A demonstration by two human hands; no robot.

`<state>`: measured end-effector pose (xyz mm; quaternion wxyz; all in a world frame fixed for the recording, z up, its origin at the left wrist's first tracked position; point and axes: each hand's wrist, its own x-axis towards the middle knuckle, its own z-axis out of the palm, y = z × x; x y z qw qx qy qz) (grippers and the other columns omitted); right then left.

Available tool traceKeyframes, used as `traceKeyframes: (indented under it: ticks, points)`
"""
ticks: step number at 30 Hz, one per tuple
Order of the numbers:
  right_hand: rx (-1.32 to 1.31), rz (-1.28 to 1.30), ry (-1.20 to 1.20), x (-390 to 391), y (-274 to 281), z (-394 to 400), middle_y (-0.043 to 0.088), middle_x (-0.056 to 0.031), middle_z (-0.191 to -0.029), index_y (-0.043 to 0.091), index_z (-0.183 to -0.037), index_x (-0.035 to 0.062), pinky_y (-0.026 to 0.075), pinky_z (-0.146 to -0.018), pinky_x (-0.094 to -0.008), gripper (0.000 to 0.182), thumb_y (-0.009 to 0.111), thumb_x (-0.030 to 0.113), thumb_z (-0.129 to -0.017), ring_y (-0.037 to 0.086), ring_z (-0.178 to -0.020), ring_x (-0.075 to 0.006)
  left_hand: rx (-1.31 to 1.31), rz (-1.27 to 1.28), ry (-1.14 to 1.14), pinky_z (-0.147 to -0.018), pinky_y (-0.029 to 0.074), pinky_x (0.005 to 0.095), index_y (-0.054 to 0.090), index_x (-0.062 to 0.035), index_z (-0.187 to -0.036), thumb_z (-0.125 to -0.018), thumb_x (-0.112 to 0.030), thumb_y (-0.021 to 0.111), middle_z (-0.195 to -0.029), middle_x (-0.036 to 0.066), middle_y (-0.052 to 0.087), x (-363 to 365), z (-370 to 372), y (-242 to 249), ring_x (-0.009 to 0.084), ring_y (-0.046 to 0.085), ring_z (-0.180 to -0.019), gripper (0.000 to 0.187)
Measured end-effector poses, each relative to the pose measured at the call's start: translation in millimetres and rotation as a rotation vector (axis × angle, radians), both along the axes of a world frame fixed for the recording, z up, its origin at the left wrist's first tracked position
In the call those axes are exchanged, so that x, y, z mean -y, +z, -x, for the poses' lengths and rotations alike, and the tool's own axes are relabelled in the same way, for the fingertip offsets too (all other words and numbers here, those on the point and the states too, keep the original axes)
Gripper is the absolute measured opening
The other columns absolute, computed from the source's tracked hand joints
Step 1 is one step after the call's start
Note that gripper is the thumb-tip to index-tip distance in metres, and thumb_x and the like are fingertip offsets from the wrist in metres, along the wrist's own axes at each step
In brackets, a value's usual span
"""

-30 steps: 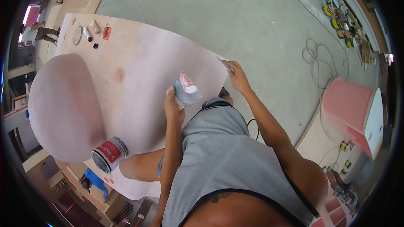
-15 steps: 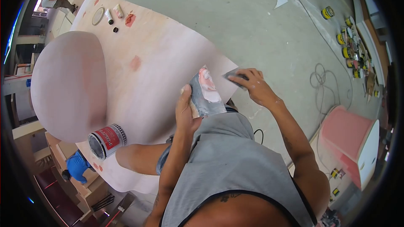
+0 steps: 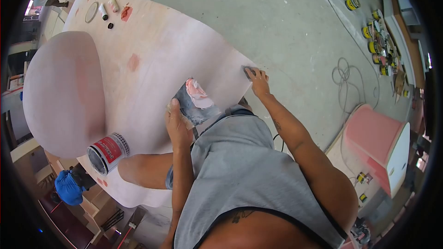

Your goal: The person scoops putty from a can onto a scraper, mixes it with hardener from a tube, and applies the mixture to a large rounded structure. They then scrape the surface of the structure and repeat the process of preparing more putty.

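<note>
The curved, pink-smeared panel [image 3: 152, 46] spreads beneath my left hand [image 3: 179, 123] and my right hand [image 3: 260, 83], probably stiff, best lifted by its edges. Left of my left hand, the open tin [image 3: 108, 155] sits on it, likely weighty, to be gripped round its body; white capitals on its red label [image 3: 112, 150] seem to start "POL", the rest unclear. Well beyond my right hand, yellow-and-black tins [image 3: 353, 3] carry print too small to read. My left hand pinches the putty board [image 3: 196, 114] by its edge, thumb on top, fingers mostly hidden; it looks thin and rigid. My right hand's fingers close over a flat, dark scraper [image 3: 248, 74], perhaps springy, at the panel's edge. The putty [image 3: 196, 91] on the board looks soft and slippery.
</note>
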<state>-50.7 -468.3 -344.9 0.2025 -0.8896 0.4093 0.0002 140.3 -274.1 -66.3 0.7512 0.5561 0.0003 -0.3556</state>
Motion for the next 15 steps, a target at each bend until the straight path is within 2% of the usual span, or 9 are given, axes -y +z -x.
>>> traceKeyframes:
  ticks: [3, 5, 7, 8, 9, 11, 13, 15]
  points:
    - [-0.005, -0.121, 0.094, 16, 20, 15, 0.053, -0.0077, -0.129, 0.056, -0.137, 0.0249, 0.040, -0.099, -0.0455, 0.061, 0.054, -0.005, -0.083, 0.049, -0.114, -0.0297, -0.029, 0.006, 0.015, -0.082, 0.054, 0.0324, 0.057, 0.0012, -0.117, -0.102, -0.032, 0.053, -0.107, 0.009, 0.065, -8, -2, -18, 0.0176, 0.065, -0.096, 0.037]
    - [0.026, -0.184, 0.159, 19, 47, 14, 0.055, -0.0091, -0.125, 0.058, -0.135, 0.0259, 0.041, -0.097, -0.0456, 0.062, 0.055, -0.007, -0.083, 0.050, -0.112, -0.0302, -0.085, 0.041, 0.032, -0.079, 0.054, 0.0318, 0.057, 0.0003, -0.117, -0.102, -0.030, 0.053, -0.103, 0.008, 0.066, -11, 0, -27, 0.0165, 0.066, -0.091, 0.034]
    - [0.491, -0.330, 0.040, 11, 113, -8, 0.055, -0.0122, -0.124, 0.058, -0.135, 0.0197, 0.041, -0.102, -0.0441, 0.059, 0.049, -0.010, -0.085, 0.051, -0.114, -0.0311, -0.111, 0.092, 0.082, -0.076, 0.055, 0.0312, 0.057, -0.0006, -0.117, -0.102, -0.029, 0.053, -0.100, 0.006, 0.066, -7, 0, -19, 0.0154, 0.066, -0.086, 0.032]
    - [0.671, -0.411, 0.069, 0, 156, -26, 0.054, -0.0142, -0.126, 0.057, -0.135, 0.0158, 0.040, -0.105, -0.0435, 0.060, 0.046, -0.014, -0.084, 0.050, -0.117, -0.0322, -0.244, 0.150, 0.094, -0.066, 0.054, 0.0306, 0.058, -0.0043, -0.114, -0.102, -0.032, 0.052, -0.098, 0.004, 0.067, -2, 2, -6, 0.0147, 0.067, -0.082, 0.031]
    - [0.846, -0.500, 0.099, -16, 203, -42, 0.053, -0.0162, -0.128, 0.056, -0.135, 0.0119, 0.039, -0.107, -0.0429, 0.061, 0.044, -0.017, -0.083, 0.049, -0.121, -0.0333, -0.377, 0.214, 0.102, -0.056, 0.053, 0.0301, 0.059, -0.0079, -0.112, -0.102, -0.034, 0.051, -0.095, 0.002, 0.067, 1, 5, 6, 0.0139, 0.067, -0.078, 0.029]
    - [1.039, -0.502, 0.335, -44, 276, -61, 0.048, -0.0193, -0.133, 0.053, -0.136, 0.0077, 0.038, -0.109, -0.0403, 0.067, 0.044, -0.024, -0.077, 0.046, -0.127, -0.0343, -0.403, 0.285, 0.127, -0.057, 0.054, 0.0307, 0.058, -0.0083, -0.113, -0.102, -0.034, 0.051, -0.096, 0.002, 0.067, 5, 7, 23, 0.0137, 0.067, -0.079, 0.029]
    - [1.243, -0.573, 0.562, -67, 307, -85, 0.045, -0.0200, -0.136, 0.051, -0.137, 0.0074, 0.040, -0.107, -0.0403, 0.076, 0.044, -0.028, -0.070, 0.045, -0.127, -0.0345, -0.426, 0.353, 0.133, -0.058, 0.055, 0.0312, 0.058, -0.0087, -0.114, -0.102, -0.034, 0.051, -0.096, 0.001, 0.068, 6, 4, 40, 0.0136, 0.068, -0.081, 0.029]
    - [1.303, -0.574, 0.563, -73, 306, -108, 0.044, -0.0184, -0.137, 0.050, -0.138, 0.0098, 0.042, -0.105, -0.0410, 0.080, 0.048, -0.028, -0.067, 0.045, -0.126, -0.0335, -0.288, 0.378, 0.137, -0.059, 0.055, 0.0286, 0.057, -0.0073, -0.118, -0.103, -0.034, 0.049, -0.098, 0.003, 0.068, 5, 1, 57, 0.0140, 0.068, -0.081, 0.031]
